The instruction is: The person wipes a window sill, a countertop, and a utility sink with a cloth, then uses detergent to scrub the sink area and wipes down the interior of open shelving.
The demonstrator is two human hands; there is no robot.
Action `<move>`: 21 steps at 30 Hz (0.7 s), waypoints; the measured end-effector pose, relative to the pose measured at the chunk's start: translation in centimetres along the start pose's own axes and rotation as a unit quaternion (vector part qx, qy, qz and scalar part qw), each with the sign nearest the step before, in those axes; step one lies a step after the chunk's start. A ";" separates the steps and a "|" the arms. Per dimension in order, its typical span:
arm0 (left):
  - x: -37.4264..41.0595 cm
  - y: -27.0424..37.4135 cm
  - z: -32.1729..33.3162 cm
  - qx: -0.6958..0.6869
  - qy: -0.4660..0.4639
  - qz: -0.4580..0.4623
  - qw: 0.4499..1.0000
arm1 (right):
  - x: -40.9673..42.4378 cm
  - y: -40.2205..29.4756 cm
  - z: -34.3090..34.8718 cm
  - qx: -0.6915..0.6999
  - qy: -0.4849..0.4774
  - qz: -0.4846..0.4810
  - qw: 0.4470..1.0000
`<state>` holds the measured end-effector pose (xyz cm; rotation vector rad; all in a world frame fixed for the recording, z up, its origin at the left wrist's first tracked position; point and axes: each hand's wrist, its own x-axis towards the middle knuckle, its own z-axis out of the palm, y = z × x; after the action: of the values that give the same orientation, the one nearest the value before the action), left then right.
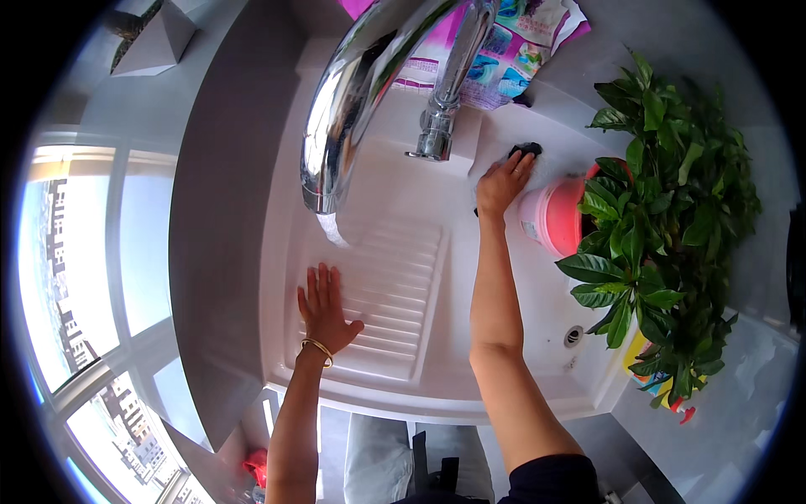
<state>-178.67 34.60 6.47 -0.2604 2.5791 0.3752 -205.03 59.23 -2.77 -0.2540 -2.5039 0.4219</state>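
Observation:
My right hand [504, 184] presses a dark cloth or scrubber [526, 150] against the surface of a white laundry sink [466, 378], to the right of the tap. My left hand [327, 315] lies with fingers spread on the sink's ribbed washboard [390, 309], holding nothing, a gold bangle at its wrist. Water [332, 230] runs from the curved chrome faucet [324, 164] just above the left fingertips. Beside my right hand stands a pink and red plant pot [554, 214] holding a leafy green plant [655, 214].
A second chrome tap [434, 138] sticks out at the back, before a printed plastic bag [504, 57]. The drain [573, 336] is at the right. A yellow bottle with a red nozzle [683, 409] stands past the sink's right edge. A grey panel [220, 220] borders the left side.

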 end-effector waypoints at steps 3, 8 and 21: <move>0.0 0.1 0.0 0.000 -0.012 -0.005 1.000 | -0.5 -1.4 0.6 0.145 -0.072 -0.083 0.983; -0.2 -1.0 0.6 -0.002 -0.001 -0.008 1.000 | -3.2 0.9 -3.5 0.175 -0.140 -0.207 0.952; 0.0 -0.5 0.4 0.003 -0.009 -0.009 1.000 | 5.1 -7.3 -5.0 0.207 -0.120 -0.227 0.944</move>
<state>-178.41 34.20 6.03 -0.2765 2.5579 0.3605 -206.93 55.03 6.31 0.5615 -2.5198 0.8016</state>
